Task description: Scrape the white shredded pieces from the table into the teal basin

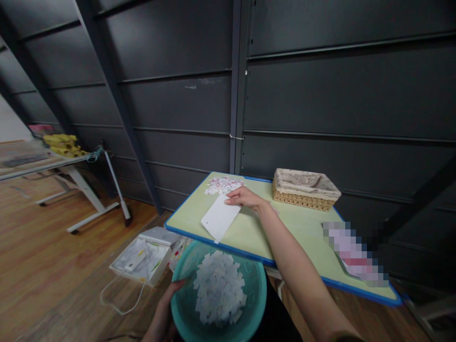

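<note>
My right hand [242, 197] pinches a white card [221, 218] with a small hole near one corner, holding it over the pale green tabletop [249, 232]. The card's lower corner reaches the table's blue front edge, where a small white scrap shows. Below that edge, a teal plastic basket [261, 299] holds a heap of small white paper pieces [219, 287]. My left hand [169, 301] grips the basket's left rim, with the thumb inside and the other fingers mostly hidden. Behind the card lies a pile of white and pink paper bits [223, 185].
A lined wicker basket [302, 202] stands at the table's back right. Near the right edge lies a blurred-out printed sheet [356, 259]. On the floor at left is an open white box [142, 259] with a cord. Farther left, another table [53, 164] carries yellow items.
</note>
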The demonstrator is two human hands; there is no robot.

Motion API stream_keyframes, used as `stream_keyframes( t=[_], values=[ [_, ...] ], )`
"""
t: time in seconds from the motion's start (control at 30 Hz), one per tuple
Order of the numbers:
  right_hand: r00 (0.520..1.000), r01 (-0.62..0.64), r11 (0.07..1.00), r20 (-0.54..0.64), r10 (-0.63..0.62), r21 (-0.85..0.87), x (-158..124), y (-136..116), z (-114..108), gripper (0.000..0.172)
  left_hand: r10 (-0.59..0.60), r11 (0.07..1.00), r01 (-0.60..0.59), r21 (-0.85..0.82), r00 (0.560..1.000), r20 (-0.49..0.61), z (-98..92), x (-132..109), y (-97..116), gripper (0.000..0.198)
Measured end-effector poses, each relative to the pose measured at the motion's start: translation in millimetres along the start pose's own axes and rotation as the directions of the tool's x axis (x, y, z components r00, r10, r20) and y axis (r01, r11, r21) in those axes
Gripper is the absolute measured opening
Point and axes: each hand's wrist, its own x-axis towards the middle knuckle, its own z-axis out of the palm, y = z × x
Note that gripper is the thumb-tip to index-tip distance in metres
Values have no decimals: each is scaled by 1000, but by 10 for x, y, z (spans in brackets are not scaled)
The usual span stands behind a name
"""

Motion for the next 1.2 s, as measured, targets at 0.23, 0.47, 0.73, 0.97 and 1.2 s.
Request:
stream_keyframes(
  t=[0.23,0.47,0.73,0.97,1.2],
  values=[
    [779,58,998,-626,-36,15,66,143,-262,45,12,1000,-12,-22,1000,-23,47,-33,24,14],
    [604,-355,872,-794,-60,-336,40,355,-529,28,12,1000,-12,1,998,-58,107,-21,59,7],
    [798,-112,962,-600,-63,-249,63,149,-259,31,0,1000,0,-7,999,-38,126,-63,58,6],
    [992,35,969,-107,-63,-243,19,-102,135,34,15,1000,-16,-23,999,-51,-4,14,36,14],
    [959,74,973,-251,-129,-217,-53,-106,110,35,10,1000,-10,10,1000,-30,-12,-14,32,19]
  ],
)
